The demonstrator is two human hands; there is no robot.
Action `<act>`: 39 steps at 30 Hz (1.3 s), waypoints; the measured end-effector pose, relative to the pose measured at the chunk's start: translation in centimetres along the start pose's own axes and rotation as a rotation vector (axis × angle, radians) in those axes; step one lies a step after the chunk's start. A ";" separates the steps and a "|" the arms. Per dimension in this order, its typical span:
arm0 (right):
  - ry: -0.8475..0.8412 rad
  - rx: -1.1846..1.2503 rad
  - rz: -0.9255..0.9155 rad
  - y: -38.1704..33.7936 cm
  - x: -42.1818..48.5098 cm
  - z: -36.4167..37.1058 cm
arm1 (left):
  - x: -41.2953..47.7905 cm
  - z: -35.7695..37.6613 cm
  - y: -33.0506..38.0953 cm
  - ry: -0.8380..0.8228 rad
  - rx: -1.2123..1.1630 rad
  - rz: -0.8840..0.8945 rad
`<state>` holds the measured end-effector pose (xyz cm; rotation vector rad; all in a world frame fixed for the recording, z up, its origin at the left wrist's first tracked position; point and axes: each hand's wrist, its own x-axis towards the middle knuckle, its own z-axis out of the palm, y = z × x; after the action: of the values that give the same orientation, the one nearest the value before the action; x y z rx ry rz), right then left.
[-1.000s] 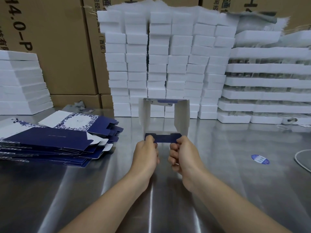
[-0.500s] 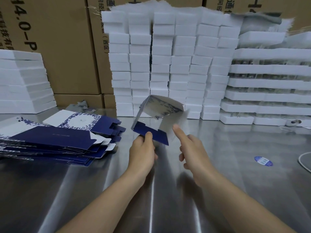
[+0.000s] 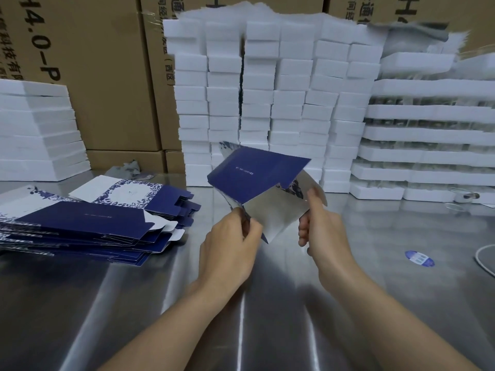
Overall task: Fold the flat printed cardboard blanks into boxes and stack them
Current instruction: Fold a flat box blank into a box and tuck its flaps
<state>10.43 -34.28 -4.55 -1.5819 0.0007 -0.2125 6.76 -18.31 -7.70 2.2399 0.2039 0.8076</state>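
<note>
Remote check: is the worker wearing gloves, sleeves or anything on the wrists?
No. The left hand and right hand are bare: no gloves, no rings in view. Both forearms are uncovered to the frame's edge; no sleeve, watch or band shows.

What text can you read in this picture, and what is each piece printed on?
"4.0-P": left carton, start cut off.
"科技有": same carton, at its left edge.
"(西区": middle carton.
"H": right carton, partly cut off.
Too small to read: a thin line on the box, another on the blanks.
Blurred: the sticker.
</note>
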 end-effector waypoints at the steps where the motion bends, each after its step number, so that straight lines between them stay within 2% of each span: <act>1: 0.003 0.006 0.010 0.0 0.0 0.0 | -0.1 -0.2 0.1 0.007 0.025 0.029; 4: -0.010 -0.023 0.038 0.1 0.3 -0.2 | -0.3 -0.5 0.4 0.027 0.079 0.105; 8: -0.111 0.011 0.140 -0.5 0.5 -0.5 | -0.5 -0.4 0.8 0.033 0.136 0.176; 12: -0.208 0.022 0.080 -0.8 0.0 -0.7 | -0.3 -0.1 0.5 0.035 0.031 0.094; 15: -0.245 -0.088 0.021 -0.5 -0.3 -0.7 | 0.2 -0.4 0.3 0.081 -0.030 0.060; 17: -0.222 -0.124 0.053 -0.2 -0.5 -0.5 | 0.3 -0.5 0.4 0.113 -0.057 0.061; 20: -0.202 -0.152 0.197 0.3 -0.9 -0.3 | 0.4 -0.6 0.6 0.134 -0.137 0.050; 22: -0.244 -0.115 0.269 0.4 -1.0 -0.2 | 0.3 -0.8 0.6 0.133 -0.148 0.068; 25: -0.296 0.022 0.221 0.4 -0.9 0.0 | 0.1 -1.3 1.0 0.142 -0.154 0.140; 28: -0.269 0.119 0.170 0.3 -1.1 0.3 | -0.1 -1.4 1.6 0.133 -0.191 0.158; 31: -0.237 0.170 0.169 0.3 -1.2 0.3 | -0.7 -1.0 2.5 0.048 -0.290 0.041; 36: -0.228 0.215 0.165 0.3 -1.4 0.4 | -0.9 -0.4 3.1 -0.289 -0.604 -0.263; 39: -0.227 0.205 0.163 0.4 -1.5 0.6 | -1.2 -0.3 3.7 -0.345 -0.751 -0.334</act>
<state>9.12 -33.53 -5.12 -1.3858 -0.0668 0.0934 5.25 -21.20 -5.59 1.5361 0.0825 0.2391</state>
